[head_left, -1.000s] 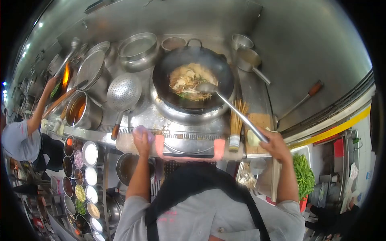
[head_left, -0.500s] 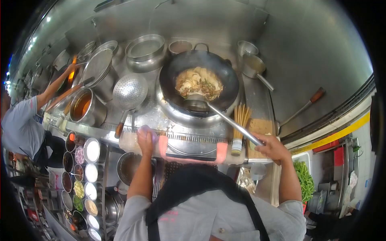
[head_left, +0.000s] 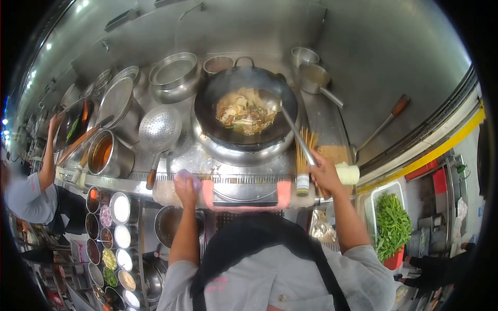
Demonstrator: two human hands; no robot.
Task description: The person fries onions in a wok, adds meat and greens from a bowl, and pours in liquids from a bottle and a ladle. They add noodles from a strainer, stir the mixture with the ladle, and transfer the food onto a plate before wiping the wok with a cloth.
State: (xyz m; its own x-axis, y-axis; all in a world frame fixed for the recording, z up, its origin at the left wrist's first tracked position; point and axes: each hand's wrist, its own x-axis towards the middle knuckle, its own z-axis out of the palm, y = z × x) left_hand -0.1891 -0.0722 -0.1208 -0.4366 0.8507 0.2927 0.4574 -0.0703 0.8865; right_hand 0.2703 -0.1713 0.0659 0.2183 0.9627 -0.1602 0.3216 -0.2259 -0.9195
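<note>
The right hand (head_left: 325, 174) is gripping a ladle (head_left: 294, 125), its bowl (head_left: 270, 100) sitting in the wok (head_left: 207, 106) (beside the food (head_left: 243, 110)); the left hand (head_left: 185, 192) is clutching a cloth (head_left: 196, 181).

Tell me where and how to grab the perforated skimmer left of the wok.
Grip the wooden handle of the skimmer, coming from the near edge of the stove: the handle points that way, while the wide bowl lies farther back. The left hand looks best placed, though it holds a purple cloth.
</note>
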